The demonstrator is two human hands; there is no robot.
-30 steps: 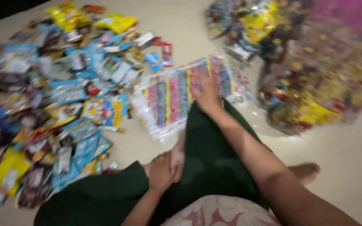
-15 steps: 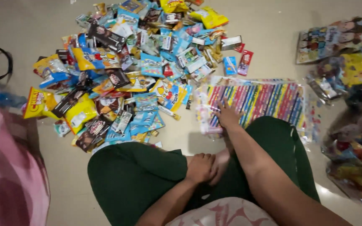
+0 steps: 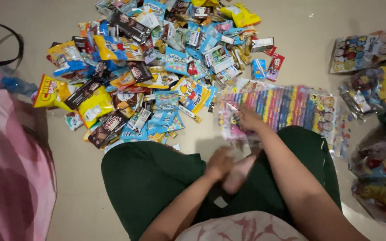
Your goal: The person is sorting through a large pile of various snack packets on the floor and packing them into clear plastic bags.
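R hand (image 3: 248,118) lies flat, fingers spread, on the striped pack (image 3: 287,107) on the floor, right of the snack pile (image 3: 157,67). L hand (image 3: 218,164) blurred at the lap; grip unclear. Looks like sorting; next needs a pinch on the pack edge.

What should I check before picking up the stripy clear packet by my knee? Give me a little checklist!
1. Right hand touching the stripy clear packet: ok.
2. Firm hold on the packet: cannot tell, fingers blurred.
3. Left hand free: ok, it rests by the foot, holding nothing.
4. Snack pile lying off the packet: ok, only beside it.
5. Bare floor near the knee for putting it down: ok.
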